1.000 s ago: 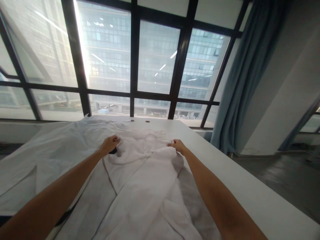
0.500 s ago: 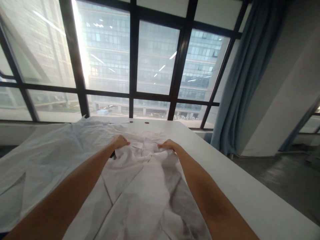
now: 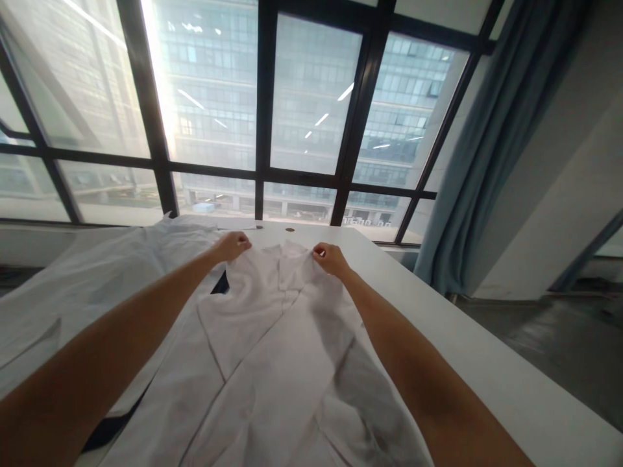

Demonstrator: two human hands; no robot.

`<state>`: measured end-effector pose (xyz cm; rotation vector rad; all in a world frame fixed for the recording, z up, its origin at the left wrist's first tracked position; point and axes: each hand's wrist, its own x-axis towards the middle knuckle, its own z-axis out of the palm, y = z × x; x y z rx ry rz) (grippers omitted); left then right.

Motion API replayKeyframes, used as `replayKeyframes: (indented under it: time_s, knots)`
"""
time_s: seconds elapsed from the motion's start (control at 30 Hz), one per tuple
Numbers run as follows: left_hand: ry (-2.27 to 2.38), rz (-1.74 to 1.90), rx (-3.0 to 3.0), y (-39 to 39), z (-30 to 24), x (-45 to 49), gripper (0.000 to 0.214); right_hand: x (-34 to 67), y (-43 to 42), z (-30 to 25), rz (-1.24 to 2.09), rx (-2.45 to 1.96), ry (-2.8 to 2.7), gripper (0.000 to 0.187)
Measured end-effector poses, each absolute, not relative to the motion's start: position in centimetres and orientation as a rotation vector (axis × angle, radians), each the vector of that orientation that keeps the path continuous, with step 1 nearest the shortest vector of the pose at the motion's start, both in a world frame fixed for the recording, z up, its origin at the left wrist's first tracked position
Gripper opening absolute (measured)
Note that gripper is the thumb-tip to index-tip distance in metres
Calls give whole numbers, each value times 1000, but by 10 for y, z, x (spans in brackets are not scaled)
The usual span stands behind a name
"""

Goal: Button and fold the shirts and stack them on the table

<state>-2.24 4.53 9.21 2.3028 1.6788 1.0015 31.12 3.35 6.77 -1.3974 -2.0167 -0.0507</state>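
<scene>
A white collared garment (image 3: 272, 350) lies lengthwise in front of me, with a front edge running slantwise down it and soft folds at its lower right. My left hand (image 3: 232, 246) is closed on the upper left edge of the garment, pinching it between thumb and fingers. At the upper right edge my right hand (image 3: 331, 258) pinches the same garment. The collar part (image 3: 294, 266) stretches between the two hands. Left of it, more white cloth (image 3: 121, 272) is spread in wrinkles, partly behind my left forearm.
A white table (image 3: 438, 337) bears the cloth, and its right edge slopes toward me. A small round brown spot (image 3: 290, 229) marks its far end. Dark patches (image 3: 221, 283) show between the cloths. Beyond stand framed windows (image 3: 311, 97) and a blue curtain (image 3: 467, 194).
Both hands have moved farther from me, drawing the garment's top edge away. Its upper part now lies smoother, and a wider dark gap shows at its left. The view has tilted slightly.
</scene>
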Motion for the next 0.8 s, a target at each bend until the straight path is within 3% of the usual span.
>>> replayKeyframes:
  time_s: [0.07,0.17,0.4,0.6,0.8]
  knots:
    - [1690,1400,2318,45,102,-20,28,313,34,75,-164,-1314,-1931,26]
    - [1783,1540,2298,47,96,-10,32,307,40,73,-263,-1426,-1825,33]
    - [2270,893,2187,53,36,12,44,297,56,40,-53,-2106,-1827,38]
    - [2081,464,2394,36,15,-1,56,315,47,32,39,-2074,-1969,39]
    - [2117,328,2354,38,1,-4,62,322,51,32,-47,-2003,-1845,31]
